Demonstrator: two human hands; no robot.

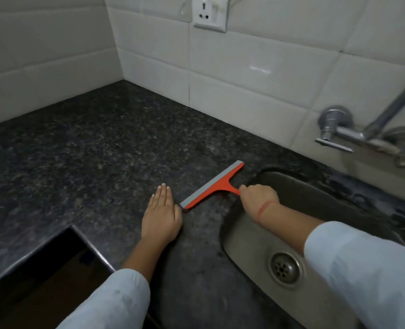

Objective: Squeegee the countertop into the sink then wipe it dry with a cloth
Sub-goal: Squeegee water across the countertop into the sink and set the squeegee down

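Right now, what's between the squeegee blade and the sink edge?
Head view: only bare dark countertop, crossed by the squeegee handle, held in the right hand at the sink rim. No cloth there.

Head-height view, steeply down onto nearby countertop (78, 150)

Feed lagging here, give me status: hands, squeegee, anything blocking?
Right hand gripping squeegee, blade on countertop beside sink. Left hand flat, open. Path clear.

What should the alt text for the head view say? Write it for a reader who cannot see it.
A person's right hand grips the handle of an orange squeegee with a grey blade on a dark speckled granite countertop, beside a steel sink. The left hand lies flat on the counter by the blade's near end. White tiled walls stand behind.
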